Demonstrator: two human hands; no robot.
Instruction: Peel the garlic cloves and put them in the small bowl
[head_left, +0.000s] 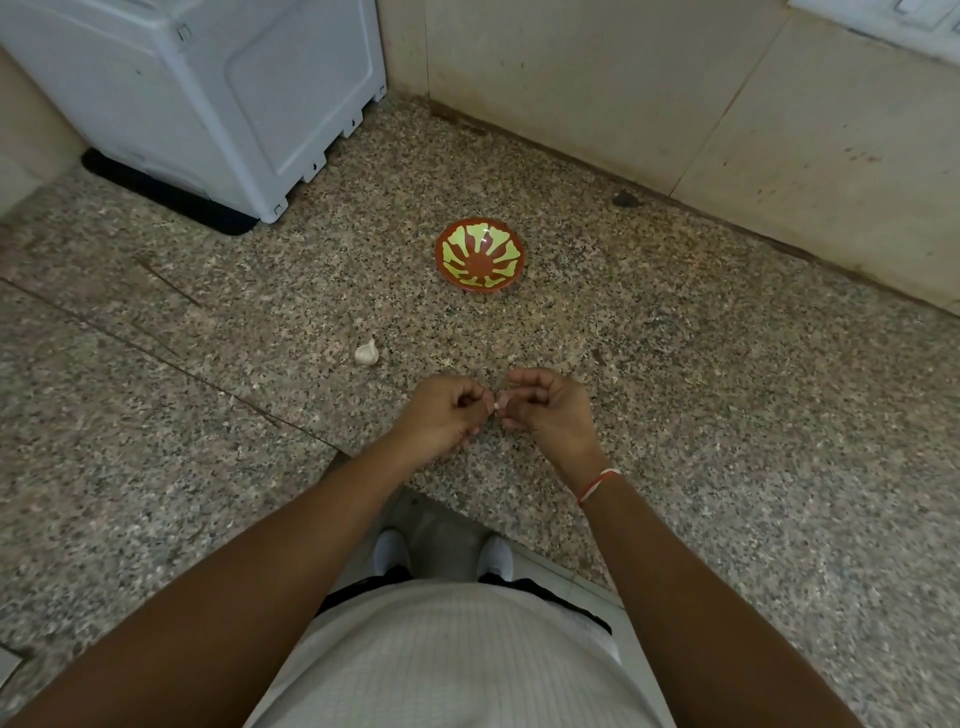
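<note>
A small red-brown bowl (479, 255) with a yellow-green pattern stands on the speckled granite counter (675, 364), nothing visible inside it. A white garlic bulb (367, 353) lies on the counter, left of and nearer than the bowl. Just above the counter's front edge my left hand (441, 415) and my right hand (548, 410) meet, fingers curled. Together they pinch a small pale garlic clove (500, 408) between their fingertips; most of the clove is hidden by the fingers.
A white appliance (218, 98) on a black mat fills the back left of the counter. Beige tiled walls (675, 104) close off the back and right. A small dark speck (625, 198) lies by the wall. Floor and white shoes show below the counter edge.
</note>
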